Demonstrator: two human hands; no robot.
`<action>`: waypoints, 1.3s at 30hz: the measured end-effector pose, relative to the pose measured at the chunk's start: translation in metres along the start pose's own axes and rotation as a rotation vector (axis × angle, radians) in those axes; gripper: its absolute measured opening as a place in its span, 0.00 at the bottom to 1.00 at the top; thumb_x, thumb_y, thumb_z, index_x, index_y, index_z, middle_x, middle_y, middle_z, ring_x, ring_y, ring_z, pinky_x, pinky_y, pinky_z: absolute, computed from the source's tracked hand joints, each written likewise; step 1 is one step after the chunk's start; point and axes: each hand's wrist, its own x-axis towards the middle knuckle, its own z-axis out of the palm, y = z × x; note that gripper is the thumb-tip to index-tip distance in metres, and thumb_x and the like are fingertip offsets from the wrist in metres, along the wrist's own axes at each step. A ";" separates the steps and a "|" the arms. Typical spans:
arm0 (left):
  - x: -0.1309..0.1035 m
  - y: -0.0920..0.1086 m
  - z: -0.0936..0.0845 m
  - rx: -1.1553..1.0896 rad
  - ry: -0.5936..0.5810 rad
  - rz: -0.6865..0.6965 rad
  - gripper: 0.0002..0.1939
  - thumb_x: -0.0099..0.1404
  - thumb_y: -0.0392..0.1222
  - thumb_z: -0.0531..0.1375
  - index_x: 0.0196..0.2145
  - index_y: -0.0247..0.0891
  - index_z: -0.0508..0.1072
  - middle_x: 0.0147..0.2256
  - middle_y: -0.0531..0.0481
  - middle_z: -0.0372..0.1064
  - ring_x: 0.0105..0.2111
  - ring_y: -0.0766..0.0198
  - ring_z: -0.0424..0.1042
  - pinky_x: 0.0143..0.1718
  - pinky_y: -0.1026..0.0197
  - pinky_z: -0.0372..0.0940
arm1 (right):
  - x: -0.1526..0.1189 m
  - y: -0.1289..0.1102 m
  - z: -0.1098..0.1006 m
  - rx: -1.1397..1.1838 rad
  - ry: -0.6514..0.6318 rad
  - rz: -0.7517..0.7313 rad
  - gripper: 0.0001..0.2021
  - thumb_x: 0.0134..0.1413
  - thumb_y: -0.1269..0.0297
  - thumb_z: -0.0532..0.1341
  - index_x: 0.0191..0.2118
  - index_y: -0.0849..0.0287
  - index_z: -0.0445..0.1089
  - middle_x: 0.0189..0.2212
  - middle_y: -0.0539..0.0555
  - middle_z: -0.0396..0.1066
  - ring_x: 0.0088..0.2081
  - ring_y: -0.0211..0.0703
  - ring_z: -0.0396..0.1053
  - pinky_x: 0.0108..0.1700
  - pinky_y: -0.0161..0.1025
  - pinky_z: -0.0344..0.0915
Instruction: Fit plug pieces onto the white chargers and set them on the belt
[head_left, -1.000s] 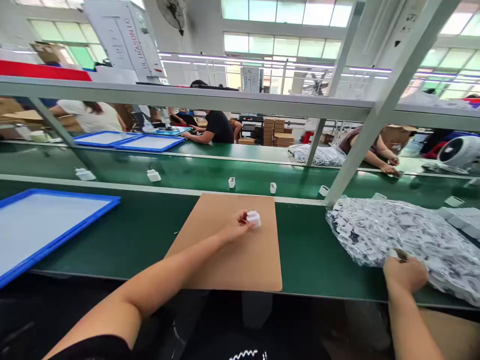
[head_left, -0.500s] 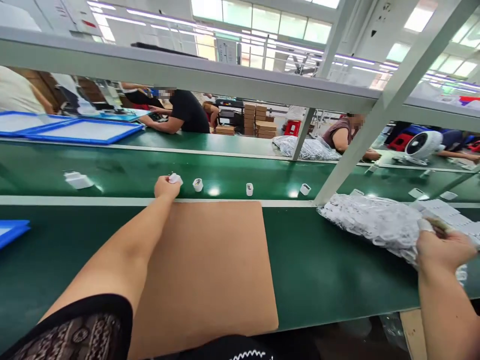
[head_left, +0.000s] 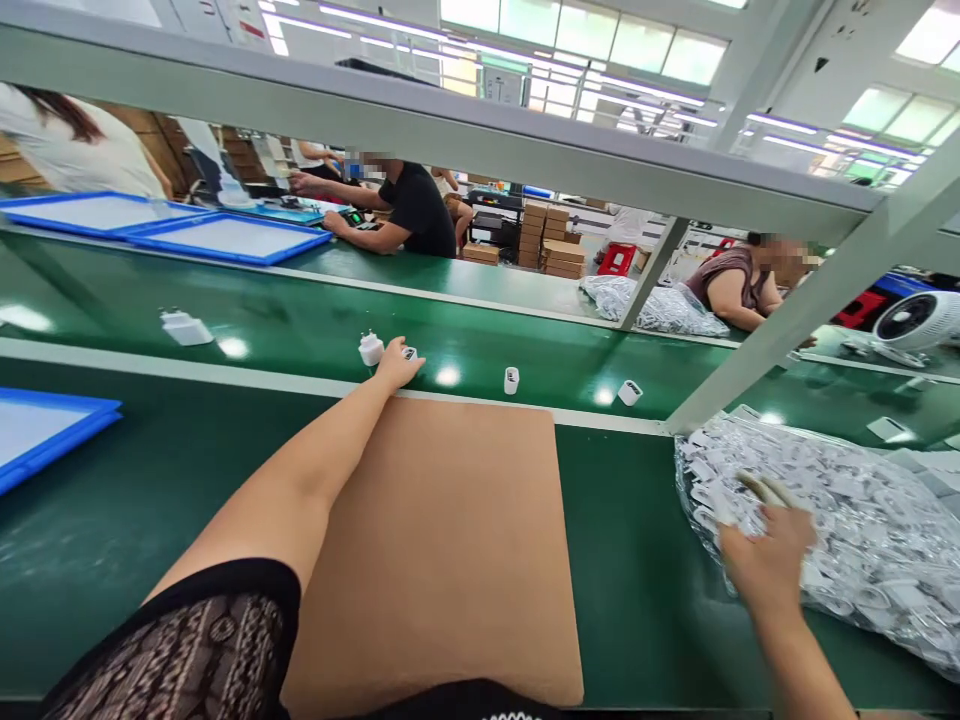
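Firstly, we enter one blue-rimmed tray [head_left: 64, 440], well left of the cardboard sheet [head_left: 450, 540], both lying on the green counter [head_left: 622, 540]. Next, one white adapter [head_left: 186, 328], prongs showing, well left of the sheet on the green strip past the white rail [head_left: 187, 371]. Next, one pronged adapter [head_left: 370, 348], prongs upward, just beyond the sheet's far left corner.

Left hand [head_left: 399, 366]: beyond that same corner, forearm across the sheet's left side. Fingers curl about one slotted adapter [head_left: 409, 354]; whether they have closed on it, we cannot tell. We judge the step in hand to be dealing with this piece in its row; the next move calls, in our view, for a sure hold on its sides without knocking the pronged neighbour.

Sheet: one, brown, lying flat. Past its far edge, towards the right end, one upright adapter [head_left: 511, 380]; beyond and right of its far right corner, one tilted adapter [head_left: 631, 392].

Finally, well right of the sheet, we enter one clear bag of white parts [head_left: 862, 540]. Right hand [head_left: 772, 550]: over the bag's sheet-side part, blurred, fingers spread, no piece seen between them; contact with the bag we cannot tell.
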 end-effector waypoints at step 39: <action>-0.281 0.095 0.030 -0.269 -0.673 0.321 0.23 0.57 0.53 0.68 0.48 0.45 0.74 0.52 0.45 0.69 0.51 0.50 0.73 0.50 0.52 0.73 | -0.010 -0.069 0.030 0.165 -0.508 0.200 0.18 0.67 0.63 0.59 0.60 0.55 0.72 0.56 0.58 0.75 0.57 0.50 0.72 0.62 0.48 0.65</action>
